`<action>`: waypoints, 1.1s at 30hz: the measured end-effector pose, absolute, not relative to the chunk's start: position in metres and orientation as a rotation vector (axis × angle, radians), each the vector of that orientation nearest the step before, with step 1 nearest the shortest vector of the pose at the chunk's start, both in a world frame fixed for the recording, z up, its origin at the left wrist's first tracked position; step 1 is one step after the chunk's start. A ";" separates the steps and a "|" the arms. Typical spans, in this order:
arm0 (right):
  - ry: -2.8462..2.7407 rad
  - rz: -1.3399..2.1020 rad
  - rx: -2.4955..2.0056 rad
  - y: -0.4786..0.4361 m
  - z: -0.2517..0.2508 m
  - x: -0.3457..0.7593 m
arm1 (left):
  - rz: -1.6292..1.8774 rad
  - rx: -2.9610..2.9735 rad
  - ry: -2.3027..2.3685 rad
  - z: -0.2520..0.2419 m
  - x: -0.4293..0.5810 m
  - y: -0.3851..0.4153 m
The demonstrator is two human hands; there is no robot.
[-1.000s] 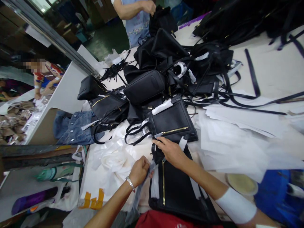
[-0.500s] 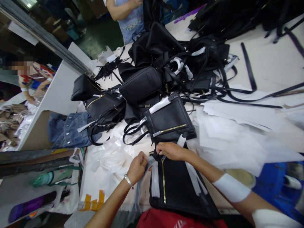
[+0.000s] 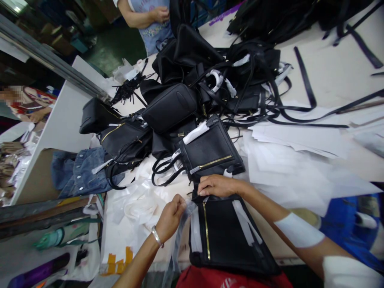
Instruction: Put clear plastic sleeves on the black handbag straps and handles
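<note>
A black bag (image 3: 223,236) lies in front of me, its near end against red cloth (image 3: 234,279). A gold zipper (image 3: 206,230) runs along its left side, and white wrapping (image 3: 195,232) covers its straps. My right hand (image 3: 217,186) is closed at the bag's far edge, fingers curled over it near the zipper pull. Left of the bag, my left hand (image 3: 171,218) pinches a clear plastic strip (image 3: 177,244) that hangs down past the table edge. Just beyond lies another black bag (image 3: 210,148) with a gold zipper and looped handles.
More black bags (image 3: 171,106) are piled farther back. White sheets (image 3: 279,160) spread to the right, above a blue container (image 3: 345,224). Crumpled white wrapping (image 3: 141,204) and a denim garment (image 3: 81,172) lie left. A co-worker (image 3: 147,20) stands across the table.
The view has shifted slightly. My right hand stays at the bag's far edge, its forearm now lower across the bag. My left hand still pinches the plastic strip, slightly farther from the bag.
</note>
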State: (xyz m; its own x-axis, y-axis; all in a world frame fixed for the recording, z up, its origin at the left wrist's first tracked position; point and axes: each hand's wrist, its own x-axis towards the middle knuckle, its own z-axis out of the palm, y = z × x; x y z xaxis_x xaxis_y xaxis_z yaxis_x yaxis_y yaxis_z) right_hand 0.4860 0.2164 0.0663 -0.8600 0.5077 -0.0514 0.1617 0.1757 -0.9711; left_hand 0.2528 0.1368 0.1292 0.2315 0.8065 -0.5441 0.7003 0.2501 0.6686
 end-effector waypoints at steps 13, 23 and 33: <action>-2.322 1.581 -0.869 0.202 0.052 0.453 | 0.162 1.350 1.522 0.107 0.262 0.141; -2.158 1.876 -0.726 0.213 0.051 0.456 | 0.165 1.378 1.473 0.118 0.266 0.146; -2.221 1.604 -1.008 0.207 0.048 0.456 | 0.133 1.430 1.534 0.098 0.268 0.155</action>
